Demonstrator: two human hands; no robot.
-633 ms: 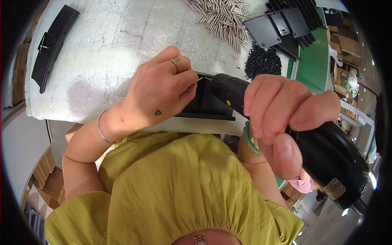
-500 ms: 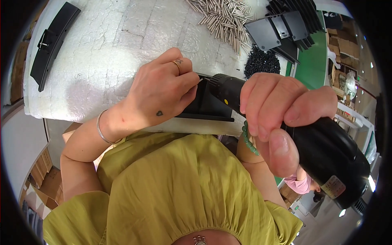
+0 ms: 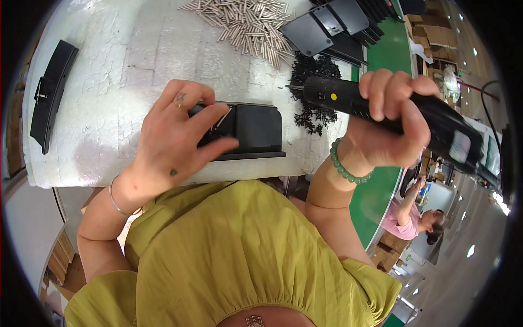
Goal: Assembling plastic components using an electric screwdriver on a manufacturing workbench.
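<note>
My right hand [image 3: 395, 117] is wrapped round a black electric screwdriver [image 3: 343, 98]. Its thin bit points left, over the near side of a pile of small black screws [image 3: 315, 71]. A black plastic part [image 3: 259, 128] lies on the table in front of me, one long edge toward me. Above its left end is my left hand [image 3: 174, 131], slightly blurred, thumb and index finger spread apart. A slim metal pin [image 3: 223, 118] shows beside the index finger, at the part. The other fingertips are hidden behind the hand.
A heap of metal pins [image 3: 248, 27] lies at the far side, with stacked black plastic parts [image 3: 348, 27] to its right. Another black part with a pin [image 3: 52, 98] rests at the far left. A person in pink [image 3: 406, 218] is off to the right, beyond the green surface [image 3: 384, 71].
The screwdriver has swung away from the black part, right and upward, to the screw pile. My left hand has shifted left; its thumb and index finger have spread from a pinch.
</note>
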